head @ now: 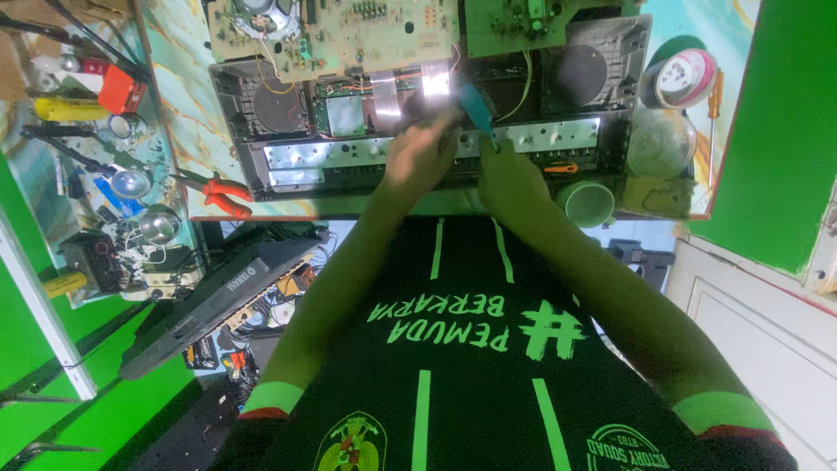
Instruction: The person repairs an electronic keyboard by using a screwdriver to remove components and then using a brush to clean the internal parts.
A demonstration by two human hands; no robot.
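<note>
An opened electronic keyboard chassis lies on the bench, with two round speakers, green circuit boards and a shiny metal strip along its front. My left hand rests on the middle of that strip, fingers curled down onto it. My right hand grips a screwdriver with a blue handle, its tip down at the strip beside my left hand.
Red-handled pliers lie at the bench's left front. A green cup, a clear lidded tub, a tape roll and an orange screwdriver sit at the right. A cluttered shelf of tools stands left. A black keyboard lies below.
</note>
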